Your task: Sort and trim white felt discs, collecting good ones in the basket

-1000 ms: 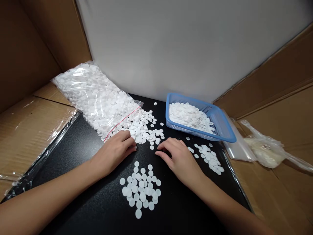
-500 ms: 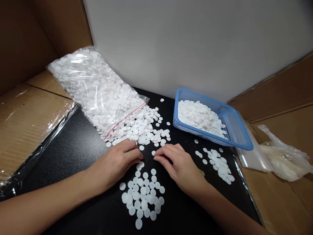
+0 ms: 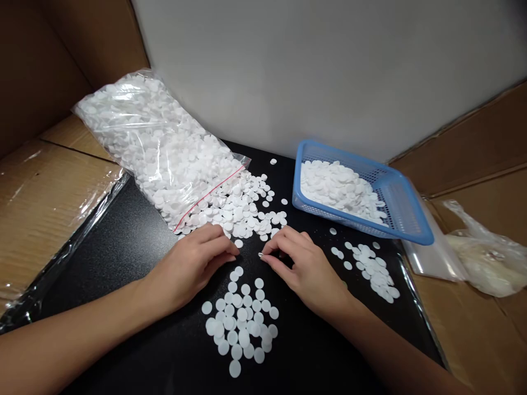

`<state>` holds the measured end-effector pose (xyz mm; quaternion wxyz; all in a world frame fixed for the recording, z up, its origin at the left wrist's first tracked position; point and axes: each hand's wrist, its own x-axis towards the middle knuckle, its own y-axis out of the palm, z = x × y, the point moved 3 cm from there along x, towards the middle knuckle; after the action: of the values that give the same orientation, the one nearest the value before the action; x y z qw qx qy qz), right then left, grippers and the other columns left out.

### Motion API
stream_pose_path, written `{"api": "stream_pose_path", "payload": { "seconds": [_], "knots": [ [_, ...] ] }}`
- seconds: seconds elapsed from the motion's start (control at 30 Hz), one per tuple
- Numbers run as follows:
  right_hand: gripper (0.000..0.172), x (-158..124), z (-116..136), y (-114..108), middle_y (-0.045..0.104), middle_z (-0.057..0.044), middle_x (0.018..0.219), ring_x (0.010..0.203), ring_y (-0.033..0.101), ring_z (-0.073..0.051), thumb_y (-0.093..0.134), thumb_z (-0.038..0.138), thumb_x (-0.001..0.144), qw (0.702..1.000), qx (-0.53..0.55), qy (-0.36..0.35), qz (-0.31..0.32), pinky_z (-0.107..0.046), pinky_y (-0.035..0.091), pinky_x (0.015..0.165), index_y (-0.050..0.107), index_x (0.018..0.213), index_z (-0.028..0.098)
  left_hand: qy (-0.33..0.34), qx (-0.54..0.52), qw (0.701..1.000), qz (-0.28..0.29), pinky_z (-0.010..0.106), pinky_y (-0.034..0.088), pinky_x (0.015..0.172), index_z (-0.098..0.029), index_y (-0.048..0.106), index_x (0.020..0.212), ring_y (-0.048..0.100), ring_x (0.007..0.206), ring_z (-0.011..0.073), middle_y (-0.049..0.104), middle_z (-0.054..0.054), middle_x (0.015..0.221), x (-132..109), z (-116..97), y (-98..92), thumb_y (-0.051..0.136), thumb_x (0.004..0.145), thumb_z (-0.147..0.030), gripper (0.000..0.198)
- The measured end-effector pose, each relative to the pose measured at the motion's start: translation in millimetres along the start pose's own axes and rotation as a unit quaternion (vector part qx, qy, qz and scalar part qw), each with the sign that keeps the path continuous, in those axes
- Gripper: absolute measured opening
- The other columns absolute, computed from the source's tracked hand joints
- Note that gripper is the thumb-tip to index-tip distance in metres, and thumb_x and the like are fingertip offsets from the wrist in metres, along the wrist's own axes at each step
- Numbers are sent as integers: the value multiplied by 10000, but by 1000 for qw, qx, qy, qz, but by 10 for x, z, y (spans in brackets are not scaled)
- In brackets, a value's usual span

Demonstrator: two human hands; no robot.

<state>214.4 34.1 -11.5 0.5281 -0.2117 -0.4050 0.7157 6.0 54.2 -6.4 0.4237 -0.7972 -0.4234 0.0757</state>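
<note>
At frame centre, the right hand [image 3: 304, 267] is pinching a thin, round, white, plastic-looking disc [image 3: 261, 254] that is jutting leftward from its grip, facing the left hand [image 3: 201, 258], whose fingertips are meeting across a gap, contents unclear.

The desk [image 3: 119, 241] is showing a grainy sheen; at its far left corner a plastic bag [image 3: 152, 142] is gleaming; white discs [image 3: 244, 336] are looking smooth and matt.
</note>
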Motion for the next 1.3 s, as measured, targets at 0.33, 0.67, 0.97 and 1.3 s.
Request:
{"api": "stream_pose_path", "payload": {
  "seconds": [0.33, 0.67, 0.97, 1.3],
  "knots": [
    [123, -1, 73, 6, 649, 3, 794, 742, 643, -161, 680, 308, 849, 925, 343, 166, 10, -300, 561, 704, 645, 911, 207, 100, 142, 982, 69, 305, 413, 633, -158, 605, 817, 521, 744, 200, 581, 42, 831, -53, -181, 198, 479, 1010, -146, 231],
    [267, -160, 248, -114, 677, 24, 738, 685, 708, -159, 777, 374, 786, 877, 438, 196, -17, -292, 547, 691, 631, 927, 200, -65, -100, 987, 112, 224, 432, 611, -180, 643, 787, 582, 707, 136, 601, 3, 821, -29, -250, 203, 605, 913, -151, 135],
    [325, -407, 218, -139, 686, 15, 744, 667, 698, -156, 828, 435, 736, 853, 464, 221, -90, -297, 556, 697, 650, 876, 201, -107, -173, 978, 49, 271, 451, 697, -200, 718, 915, 613, 789, 172, 668, 26, 860, 92, -368, 172, 556, 949, -263, 177],
    [182, -525, -111, -526, 619, 2, 685, 613, 573, -168, 596, 314, 933, 981, 56, 139, -125, -288, 436, 561, 632, 774, 232, -290, -503, 808, 99, 262, 497, 694, -143, 674, 765, 652, 708, 140, 735, 48, 799, 484, -639, 364, 736, 843, -372, 250]
  ]
}}
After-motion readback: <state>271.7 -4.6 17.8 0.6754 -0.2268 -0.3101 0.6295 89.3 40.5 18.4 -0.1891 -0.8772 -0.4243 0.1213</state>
